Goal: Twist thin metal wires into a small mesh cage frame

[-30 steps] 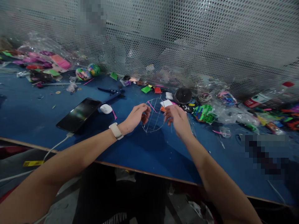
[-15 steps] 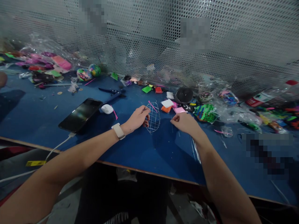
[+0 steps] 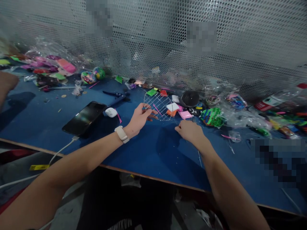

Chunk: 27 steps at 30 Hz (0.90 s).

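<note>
Head view: 1 camera is worn on the head, aimed forward and down
Blue tabletop [image 3: 144, 153]: viewed from close above
Perforated panel [image 3: 148, 48]: faced beyond the tabletop

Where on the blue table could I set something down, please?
The blue table looks barest at its front, between both forearms, nearer than the wire mesh. A smaller patch lies between the smartphone and another person's hand, with a few scraps. It is crowded along the perforated panel, especially around the colored packets and plastic bags.

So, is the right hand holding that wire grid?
No, the left hand holds the wire grid, and the right hand is apart from it.
</note>
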Available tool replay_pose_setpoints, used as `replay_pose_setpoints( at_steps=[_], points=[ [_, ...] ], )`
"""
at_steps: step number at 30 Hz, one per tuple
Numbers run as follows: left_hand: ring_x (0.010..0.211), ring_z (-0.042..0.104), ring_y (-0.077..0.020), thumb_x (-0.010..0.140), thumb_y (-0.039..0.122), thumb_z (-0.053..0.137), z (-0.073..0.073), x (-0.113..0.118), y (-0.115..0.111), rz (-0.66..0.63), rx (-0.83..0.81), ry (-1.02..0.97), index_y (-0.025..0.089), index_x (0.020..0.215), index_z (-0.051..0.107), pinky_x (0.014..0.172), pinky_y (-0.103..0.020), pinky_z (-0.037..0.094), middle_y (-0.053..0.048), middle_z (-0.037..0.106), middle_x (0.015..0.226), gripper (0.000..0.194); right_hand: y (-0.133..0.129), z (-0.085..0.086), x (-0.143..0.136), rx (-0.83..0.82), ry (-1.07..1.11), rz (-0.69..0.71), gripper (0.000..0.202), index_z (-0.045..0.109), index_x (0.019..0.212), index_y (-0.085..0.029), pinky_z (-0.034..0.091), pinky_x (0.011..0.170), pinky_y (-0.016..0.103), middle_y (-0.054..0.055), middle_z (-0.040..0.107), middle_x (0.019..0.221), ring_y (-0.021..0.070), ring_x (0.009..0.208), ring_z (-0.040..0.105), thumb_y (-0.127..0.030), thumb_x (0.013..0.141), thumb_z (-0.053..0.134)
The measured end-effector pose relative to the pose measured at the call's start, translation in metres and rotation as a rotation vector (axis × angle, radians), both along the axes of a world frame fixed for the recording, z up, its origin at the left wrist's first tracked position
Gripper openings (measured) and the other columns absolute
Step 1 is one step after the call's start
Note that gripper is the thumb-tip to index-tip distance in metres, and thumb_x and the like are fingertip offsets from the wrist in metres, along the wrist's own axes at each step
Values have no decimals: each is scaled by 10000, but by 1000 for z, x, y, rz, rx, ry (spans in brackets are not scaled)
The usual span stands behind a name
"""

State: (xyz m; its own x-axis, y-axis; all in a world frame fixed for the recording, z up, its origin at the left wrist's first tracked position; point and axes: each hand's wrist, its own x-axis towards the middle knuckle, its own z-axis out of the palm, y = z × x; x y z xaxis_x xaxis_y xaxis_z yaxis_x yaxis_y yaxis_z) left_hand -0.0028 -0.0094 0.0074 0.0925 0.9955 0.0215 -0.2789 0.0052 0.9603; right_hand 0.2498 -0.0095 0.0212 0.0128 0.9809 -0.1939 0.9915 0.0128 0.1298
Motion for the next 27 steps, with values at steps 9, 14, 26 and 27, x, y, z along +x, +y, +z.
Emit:
replay_pose_setpoints(
  at_steps=[9, 14, 26, 27],
  points=[
    [875, 829, -201, 1101, 230, 588, 7, -8, 2, 77, 31, -4, 240, 1042, 492, 797, -356, 625, -81, 827, 1132, 113, 1, 9, -1, 91, 131, -31, 313, 760, 1131, -140, 502, 795, 397, 223, 818, 1107, 347, 991, 783, -315, 1067, 508],
    [886, 821, -202, 1071, 251, 639, 1, -7, 6, 99, 88, -7, 247, 1041, 486, 789, -364, 634, -77, 799, 1130, 156, 0, 6, 4, 146, 143, -49, 214, 789, 1100, -220, 544, 834, 419, 169, 834, 1165, 378, 1071, 792, -349, 1011, 644],
    [931, 830, -200, 1100, 225, 598, -1, -6, 6, 122, 155, 13, 249, 1044, 442, 808, -352, 621, -69, 779, 1136, 167, -12, 7, -13, -6, -20, 1, 277, 765, 1156, -115, 536, 817, 396, 289, 815, 1188, 409, 1129, 824, -175, 1041, 520],
    [927, 829, -195, 1100, 219, 595, -1, -6, 6, 127, 153, 15, 249, 1046, 442, 804, -346, 622, -66, 780, 1130, 166, -12, 8, -14, -15, -22, 3, 267, 753, 1147, -114, 519, 800, 390, 287, 812, 1200, 407, 1127, 822, -184, 1047, 515]
  ],
)
